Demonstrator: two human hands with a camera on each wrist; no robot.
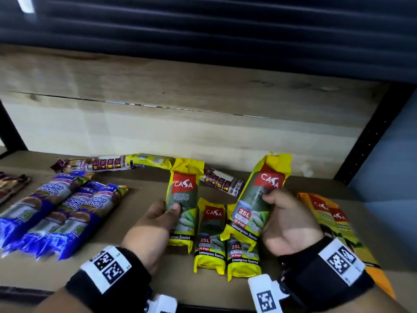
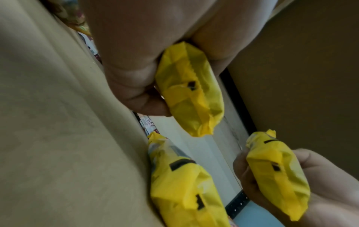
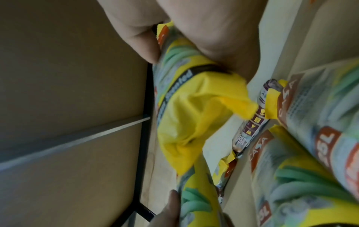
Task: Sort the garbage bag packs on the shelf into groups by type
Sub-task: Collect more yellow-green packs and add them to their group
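My left hand point(image 1: 158, 220) grips a yellow lemongrass pack point(image 1: 182, 199), thumb across its front; the left wrist view shows this pack's end point(image 2: 190, 90) in my curled fingers. My right hand point(image 1: 286, 220) grips a second yellow pack point(image 1: 259, 195), tilted and raised; its crumpled bottom end point(image 3: 194, 119) fills the right wrist view. Two more yellow packs point(image 1: 212, 236) point(image 1: 243, 258) lie side by side on the shelf point(image 1: 140, 263) between my hands. Blue singlet-handle packs point(image 1: 63, 213) are grouped at the left.
Maroon drawstring packs point(image 1: 106, 164) point(image 1: 222, 181) lie along the back of the shelf, with another yellow pack point(image 1: 153, 160). Orange and yellow packs point(image 1: 331, 220) sit at the right by my wrist. Brown packs point(image 1: 11, 184) lie at the far left. A black upright point(image 1: 370, 132) stands at the right.
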